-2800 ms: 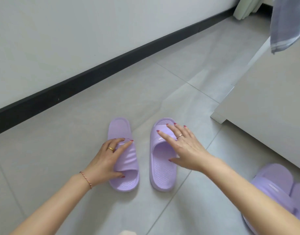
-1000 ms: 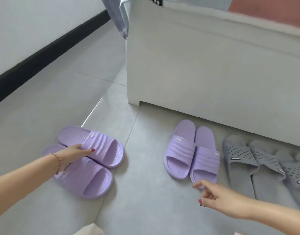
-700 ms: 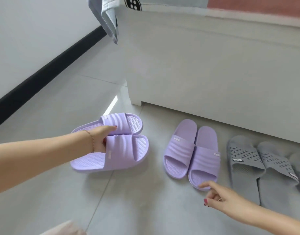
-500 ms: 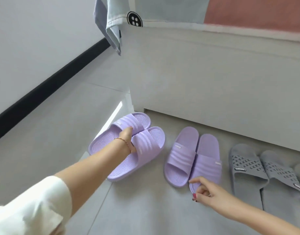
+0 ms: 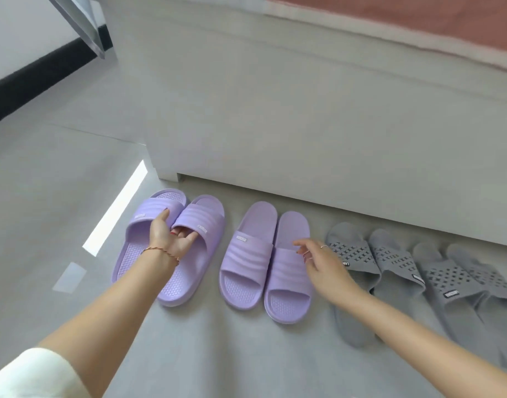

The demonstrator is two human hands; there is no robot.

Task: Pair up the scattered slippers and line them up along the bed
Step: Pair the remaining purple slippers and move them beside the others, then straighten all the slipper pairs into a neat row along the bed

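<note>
In the head view, the left hand point(image 5: 172, 239) pinches both straps of the lilac pair point(image 5: 172, 245) at lower left, beside the bed point(image 5: 304, 124). The right hand point(image 5: 322, 264) hovers loosely spread, holding nothing, over the second lilac pair point(image 5: 263, 262). The slippers look light, flexible and foam-like; the straps offer the best hold.

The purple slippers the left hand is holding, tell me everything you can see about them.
The held purple pair sits leftmost in the row along the bed: two lilac, moulded, rubbery-looking slides with ribbed straps, small side labels and dimpled footbeds. They lie side by side, toes toward the bed, angled slightly right. The left hand pinches the two straps together, fingers tucked under the right strap.
</note>
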